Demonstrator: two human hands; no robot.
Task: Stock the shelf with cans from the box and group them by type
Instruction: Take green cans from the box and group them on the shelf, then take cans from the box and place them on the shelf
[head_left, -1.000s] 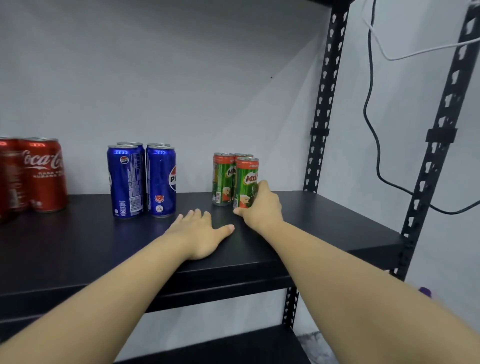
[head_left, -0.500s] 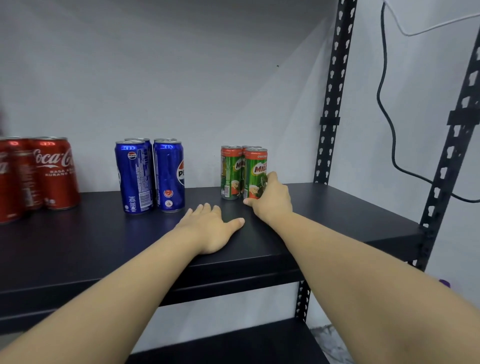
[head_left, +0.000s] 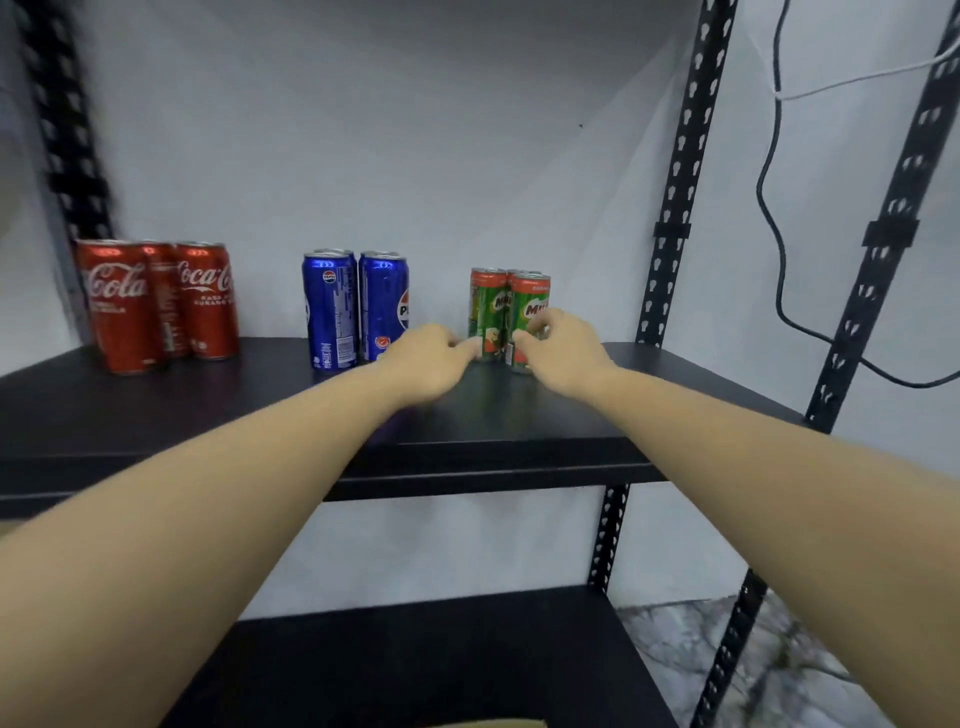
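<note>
Now the green cans (head_left: 508, 317) are being squared up on the shelf (head_left: 156, 415), lightly touched by both hands' loosely curled fingers (head_left: 524, 340); another can is probably needed next.

There is only one view, so no other view shares any part of the scene. The camera sits on the person's head and looks forward and a little down at a black shelf (head_left: 156, 415). It is close: both bare arms reach out from the bottom corners toward the middle of the picture. The shelf board lies across the middle. The white wall (head_left: 415, 156) behind it fills the top. A lower shelf (head_left: 415, 660) shows at the bottom. The wide lens bends the posts (head_left: 675, 208) at the edges.
</note>
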